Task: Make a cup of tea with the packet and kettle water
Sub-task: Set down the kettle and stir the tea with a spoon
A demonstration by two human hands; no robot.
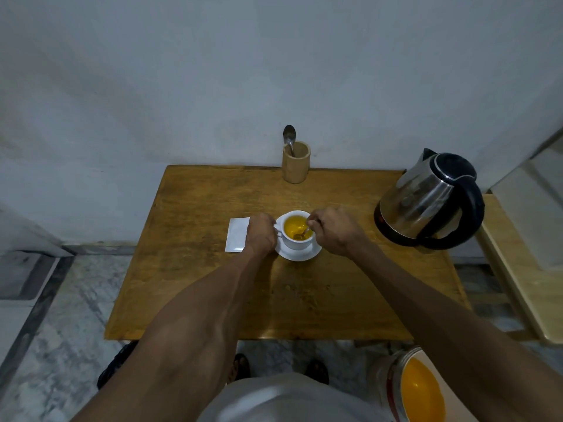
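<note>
A white cup (298, 242) full of yellow tea stands on a white saucer (300, 254) in the middle of the wooden table (274, 300). My left hand (260, 234) grips the cup's handle on its left side. My right hand (332, 228) pinches a small metal spoon (302, 234) whose bowl is dipped in the tea. The white packet (236, 234) lies flat just left of my left hand. The steel kettle (426, 199) with a black handle sits on its base at the right side of the table.
A wooden holder (295, 162) with one spoon (289, 137) stands at the table's back edge against the wall. A bucket (411, 388) of yellow liquid sits on the floor at lower right. A pale wooden bench (524, 284) adjoins the table's right.
</note>
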